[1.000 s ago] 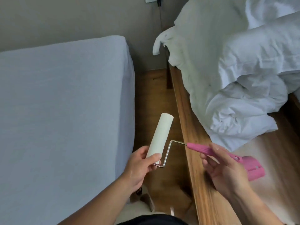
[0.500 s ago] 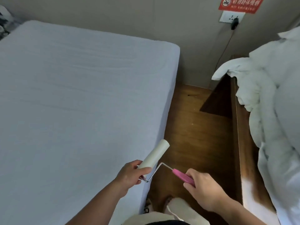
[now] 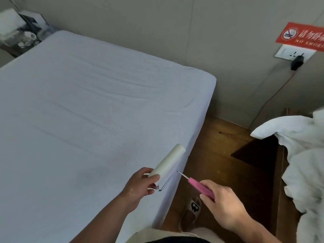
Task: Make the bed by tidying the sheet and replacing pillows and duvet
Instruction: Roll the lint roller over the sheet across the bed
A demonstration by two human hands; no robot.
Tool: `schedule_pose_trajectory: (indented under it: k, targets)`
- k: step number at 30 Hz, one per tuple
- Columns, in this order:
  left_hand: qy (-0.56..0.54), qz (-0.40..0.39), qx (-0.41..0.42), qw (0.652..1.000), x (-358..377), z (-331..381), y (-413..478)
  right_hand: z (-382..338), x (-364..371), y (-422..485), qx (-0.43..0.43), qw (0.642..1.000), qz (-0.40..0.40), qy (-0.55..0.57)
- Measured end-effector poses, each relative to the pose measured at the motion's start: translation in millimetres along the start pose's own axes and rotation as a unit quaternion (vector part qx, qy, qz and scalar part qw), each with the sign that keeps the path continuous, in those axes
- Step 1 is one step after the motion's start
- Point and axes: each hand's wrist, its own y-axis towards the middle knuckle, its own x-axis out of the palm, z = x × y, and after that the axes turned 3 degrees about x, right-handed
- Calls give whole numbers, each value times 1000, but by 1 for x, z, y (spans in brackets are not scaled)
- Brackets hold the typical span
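A bed with a pale fitted sheet (image 3: pixel 84 109) fills the left and centre; faint creases cross its far half. A lint roller (image 3: pixel 168 160) with a white roll, wire neck and pink handle hovers over the bed's right edge. My left hand (image 3: pixel 140 186) grips the near end of the roll. My right hand (image 3: pixel 222 204) holds the pink handle (image 3: pixel 199 187). A crumpled white duvet (image 3: pixel 301 155) is heaped at the right edge, on a wooden bench. No pillow shows.
A strip of wooden floor (image 3: pixel 215 155) runs between bed and wooden bench (image 3: pixel 280 181). A wall socket (image 3: pixel 294 54) with a plugged cable sits under a red no-smoking sign (image 3: pixel 301 36). Clutter stands on a bedside table (image 3: pixel 19 34) at far left. My slipper (image 3: pixel 192 207) shows below.
My view has swung left from the duvet and bench onto the bed. Both hands have carried the lint roller from beside the bench to over the bed's right edge.
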Motion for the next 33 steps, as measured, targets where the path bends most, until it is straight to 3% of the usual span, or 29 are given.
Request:
schedule_pose_trajectory:
  k: [6, 13, 21, 28, 33]
  targets:
    - [-28, 30, 17, 999, 59, 100, 80, 10, -117, 107, 4, 998, -58, -39]
    - [-116, 87, -1, 989, 70, 176, 192, -14, -184, 234, -36, 998, -38, -45]
    - [-128, 124, -1, 984, 44, 289, 334, -61, -261, 405, -74, 992, -47, -95]
    - [-147, 236, 29, 960, 2, 360, 434, -127, -297, 565, -177, 973, -73, -124]
    - [-72, 289, 27, 954, -48, 372, 537, -161, -296, 707, -215, 966, -86, -117]
